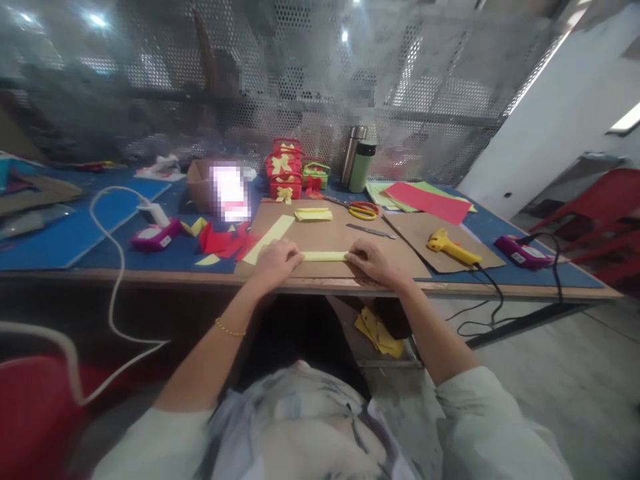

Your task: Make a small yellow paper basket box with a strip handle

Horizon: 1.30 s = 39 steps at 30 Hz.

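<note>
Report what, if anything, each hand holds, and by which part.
A narrow pale-yellow strip: the left hand has its left end, the right hand its right end; the middle is bare.

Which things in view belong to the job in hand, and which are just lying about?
Likely the job: yellow strip held by left hand and right hand; brown board; scissors; glue gun.

Probably lying about: green bottle; steel bottle.
</note>
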Tool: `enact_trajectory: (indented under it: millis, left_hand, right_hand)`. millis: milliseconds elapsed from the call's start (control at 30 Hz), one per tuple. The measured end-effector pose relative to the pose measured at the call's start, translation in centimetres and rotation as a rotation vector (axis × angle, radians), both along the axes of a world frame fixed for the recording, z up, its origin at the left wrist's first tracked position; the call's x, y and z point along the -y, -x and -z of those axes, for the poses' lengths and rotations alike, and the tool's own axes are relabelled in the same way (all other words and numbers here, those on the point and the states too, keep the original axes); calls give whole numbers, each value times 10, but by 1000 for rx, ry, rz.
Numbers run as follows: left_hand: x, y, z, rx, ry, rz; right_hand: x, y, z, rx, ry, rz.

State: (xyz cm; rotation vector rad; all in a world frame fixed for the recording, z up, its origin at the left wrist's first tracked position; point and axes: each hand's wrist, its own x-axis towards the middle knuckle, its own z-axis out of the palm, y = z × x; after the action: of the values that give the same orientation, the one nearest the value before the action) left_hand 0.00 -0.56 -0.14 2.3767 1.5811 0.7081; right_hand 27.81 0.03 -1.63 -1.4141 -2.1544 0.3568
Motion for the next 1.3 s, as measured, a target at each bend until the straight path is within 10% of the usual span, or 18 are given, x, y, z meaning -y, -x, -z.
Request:
enact_trajectory:
  millis: [1300]
  left_hand:
    - [-9, -10, -8, -285, 27, -105]
  right_hand:
    - [-10, 10, -28, 217, 137, 54]
